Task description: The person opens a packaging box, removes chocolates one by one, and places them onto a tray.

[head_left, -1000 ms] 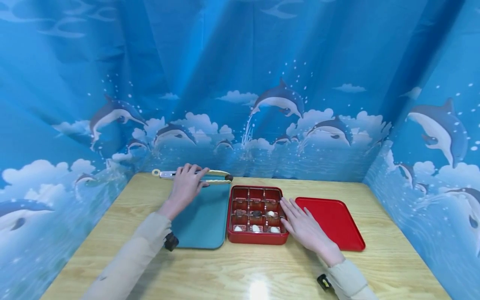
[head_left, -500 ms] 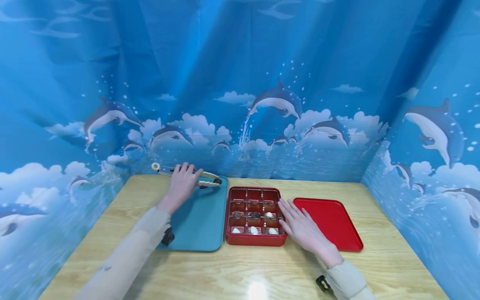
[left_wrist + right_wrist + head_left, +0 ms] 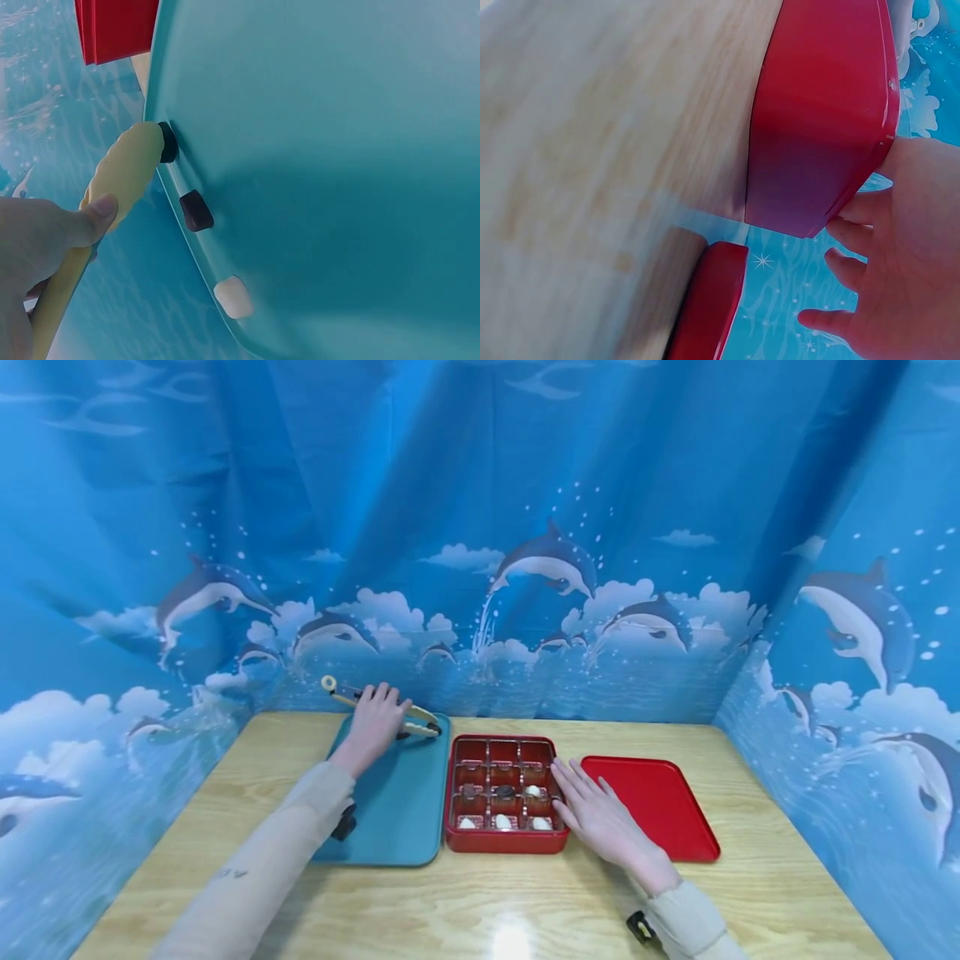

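My left hand (image 3: 375, 727) grips a pair of tongs (image 3: 420, 718) with cream-coloured tips, over the far edge of a blue-green tray (image 3: 393, 818). At the tips in the left wrist view is a dark chocolate (image 3: 169, 142); I cannot tell whether they pinch it. Along the tray's edge nearby lie another dark chocolate (image 3: 196, 211) and a white chocolate (image 3: 234, 297). My right hand (image 3: 600, 818) rests its extended fingers against the right side of a red box (image 3: 506, 841). Inside the box, clear dividers part dark and white chocolates in the two near rows; the far compartments look empty.
A flat red lid (image 3: 660, 806) lies right of the box, partly behind my right hand. The wooden table (image 3: 420, 910) is walled by a blue dolphin-print curtain (image 3: 450, 485) at the back and sides. The tray stands close to the box's left side.
My left hand has turned the tongs, and their tips have moved left and lower over the tray's far edge. The right hand stays at the box. The whole head view has shifted slightly.
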Available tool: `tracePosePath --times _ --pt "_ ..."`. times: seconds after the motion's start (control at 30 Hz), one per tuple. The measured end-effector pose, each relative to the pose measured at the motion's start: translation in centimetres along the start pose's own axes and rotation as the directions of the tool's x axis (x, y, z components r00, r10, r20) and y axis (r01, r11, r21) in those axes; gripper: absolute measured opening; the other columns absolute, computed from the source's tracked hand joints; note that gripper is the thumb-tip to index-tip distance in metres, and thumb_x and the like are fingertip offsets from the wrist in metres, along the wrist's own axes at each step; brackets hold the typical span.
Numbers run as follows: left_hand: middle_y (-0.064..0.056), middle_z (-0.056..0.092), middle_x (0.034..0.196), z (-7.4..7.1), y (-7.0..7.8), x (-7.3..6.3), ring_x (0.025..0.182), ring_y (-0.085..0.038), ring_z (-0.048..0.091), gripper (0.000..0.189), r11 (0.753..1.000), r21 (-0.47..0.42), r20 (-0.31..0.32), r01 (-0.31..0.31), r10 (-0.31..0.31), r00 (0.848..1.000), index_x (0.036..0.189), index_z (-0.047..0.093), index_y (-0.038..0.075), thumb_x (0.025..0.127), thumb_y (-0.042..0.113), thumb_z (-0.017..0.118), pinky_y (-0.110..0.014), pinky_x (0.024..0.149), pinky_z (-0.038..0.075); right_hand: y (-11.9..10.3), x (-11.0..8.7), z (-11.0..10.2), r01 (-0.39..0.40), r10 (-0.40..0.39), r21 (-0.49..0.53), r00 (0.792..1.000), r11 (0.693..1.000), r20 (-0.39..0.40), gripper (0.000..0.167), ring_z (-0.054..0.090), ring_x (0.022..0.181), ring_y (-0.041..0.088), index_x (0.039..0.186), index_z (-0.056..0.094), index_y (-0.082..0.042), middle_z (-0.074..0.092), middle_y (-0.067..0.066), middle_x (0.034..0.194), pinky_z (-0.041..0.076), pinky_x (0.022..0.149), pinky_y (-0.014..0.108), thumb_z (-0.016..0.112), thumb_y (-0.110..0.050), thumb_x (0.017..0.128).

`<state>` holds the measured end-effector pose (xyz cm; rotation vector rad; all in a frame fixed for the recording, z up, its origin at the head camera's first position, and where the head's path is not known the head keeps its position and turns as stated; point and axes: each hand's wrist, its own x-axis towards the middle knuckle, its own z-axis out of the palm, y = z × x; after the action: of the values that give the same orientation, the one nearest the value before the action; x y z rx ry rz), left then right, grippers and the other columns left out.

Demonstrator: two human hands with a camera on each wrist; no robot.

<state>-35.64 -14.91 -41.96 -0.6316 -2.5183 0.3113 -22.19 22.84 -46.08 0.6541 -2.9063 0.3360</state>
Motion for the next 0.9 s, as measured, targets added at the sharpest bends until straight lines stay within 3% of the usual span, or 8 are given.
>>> tracePosePath --times 0.13,0.27,0.5,0.73,0.9 --pt "-0.016 0.067 0.106 -0.2 0.0 -0.2 0.102 -0.035 0.056 0.022 0.999 -0.014 0.027 0.030 -0.030 0.999 0.117 0.074 0.011 0.095 0.013 0.072 -0.048 0.089 0.045 -0.1 0.1 0.1 0.000 0.000 0.003 1.000 1.000 0.005 0.064 0.026 0.151 0.037 0.158 0.033 -0.005 0.031 0.013 0.164 0.026 0.116 0.065 0.054 -0.033 0.105" --pt "-0.018 0.065 0.108 -0.6 -0.4 -0.8 0.104 -0.036 0.056 0.029 0.997 -0.036 0.032 0.072 -0.071 0.997 0.122 0.072 0.010 0.095 0.019 0.073 -0.049 0.088 0.045 -0.1 0.1 0.2 0.001 -0.001 0.000 1.000 1.000 0.008 0.063 0.026 0.151 0.037 0.158 0.032 -0.005 0.031 0.012 0.164 0.026 0.116 0.065 0.053 -0.033 0.105" --pt "-0.017 0.065 0.114 -2.0 -1.3 -2.0 0.106 -0.035 0.056 0.049 0.981 -0.133 -0.032 0.139 -0.144 0.989 0.134 0.066 0.010 0.090 0.029 0.079 -0.048 0.085 0.044 -0.1 0.0 0.0 0.010 -0.010 -0.008 1.000 1.000 -0.015 0.062 0.028 0.151 0.037 0.157 0.035 -0.004 0.033 0.012 0.163 0.027 0.115 0.065 0.054 -0.031 0.105" --pt "-0.017 0.065 0.113 -3.1 -1.5 -3.2 0.105 -0.036 0.056 0.051 0.972 -0.192 -0.091 0.135 -0.154 0.984 0.134 0.065 0.010 0.089 0.030 0.079 -0.049 0.083 0.044 0.2 -0.1 0.1 0.015 -0.015 -0.008 0.999 1.000 -0.037 0.060 0.029 0.150 0.039 0.156 0.037 -0.004 0.035 0.013 0.162 0.029 0.114 0.065 0.053 -0.031 0.105" --pt "-0.017 0.066 0.115 -3.9 -1.1 -4.0 0.105 -0.036 0.057 0.053 0.972 -0.201 -0.082 0.121 -0.140 0.987 0.136 0.064 0.011 0.089 0.032 0.079 -0.050 0.084 0.044 0.1 -0.1 0.1 0.009 -0.009 0.000 1.000 1.000 -0.025 0.061 0.028 0.150 0.038 0.157 0.036 -0.004 0.034 0.013 0.163 0.028 0.115 0.065 0.054 -0.031 0.105"
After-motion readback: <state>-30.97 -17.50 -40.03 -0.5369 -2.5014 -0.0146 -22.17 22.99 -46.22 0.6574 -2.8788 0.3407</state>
